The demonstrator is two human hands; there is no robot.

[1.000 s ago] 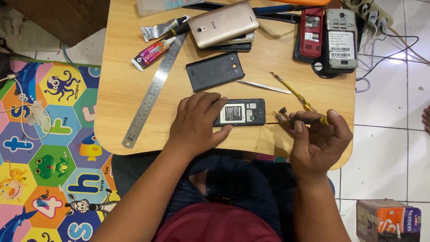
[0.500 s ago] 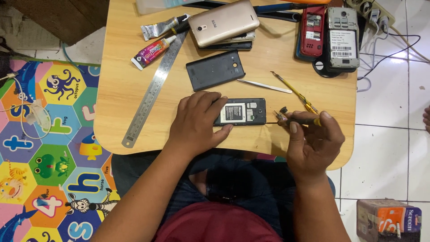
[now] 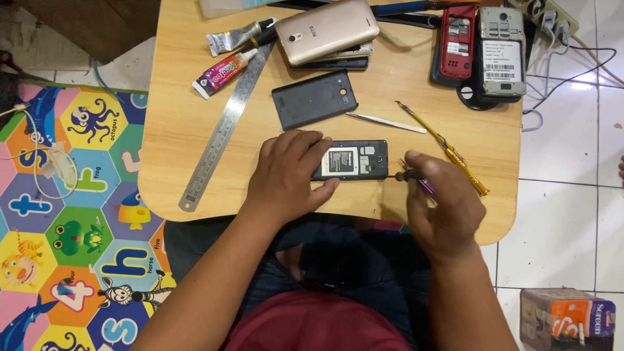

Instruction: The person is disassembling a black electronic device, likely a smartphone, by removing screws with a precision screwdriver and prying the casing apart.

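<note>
**Opened phone pinned flat on pale wooden table**

Smooth, light-grained wooden table [image 3: 188, 130] with rounded corners. Near its lower edge, at centre frame: small black phone [image 3: 354, 160], back cover off, white-labelled battery showing, matte plastic rim. Long axis left to right across the frame, lying flat, open back up. Left hand [image 3: 289, 174] pressing on the phone's left end, fingers loosely together, thumb along the lower edge. Right hand [image 3: 442, 205] just right of the phone, fingers curled and pinching a thin purple-handled screwdriver [image 3: 416, 179], tip at the phone's right end. Above: matte dark back cover [image 3: 314, 99], shiny steel ruler [image 3: 224, 130] on a diagonal, slim metal tweezers [image 3: 385, 122], yellow-handled tool [image 3: 448, 151].
</note>
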